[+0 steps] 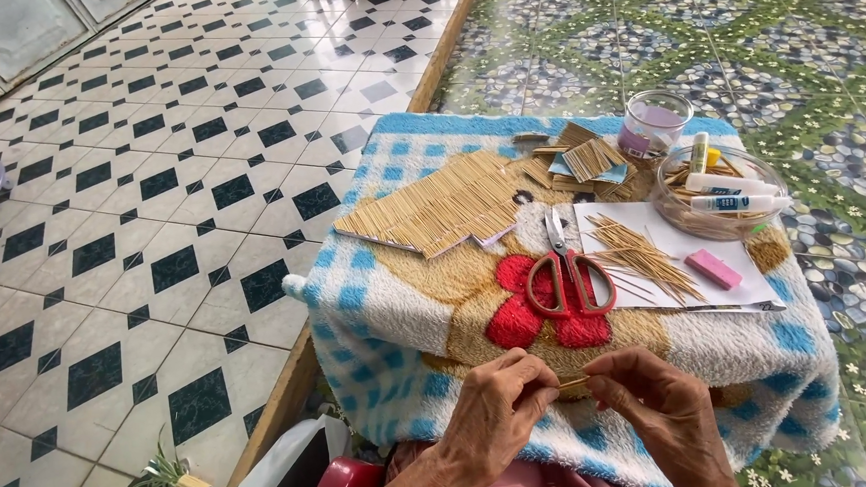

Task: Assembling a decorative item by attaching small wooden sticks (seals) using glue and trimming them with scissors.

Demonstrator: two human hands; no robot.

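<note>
Thin stick (574,382) between fingertips of left hand (494,415) and right hand (664,410).

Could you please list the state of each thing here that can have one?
left hand: pinching thin stick
right hand: pinching same thin stick
scissors: closed, lying flat
glue sticks: capped, in glass bowl
small glass: upright

A blanket-covered stool (417,305) carries scissors (567,270), paper (652,222), stick panels (431,208).
</note>
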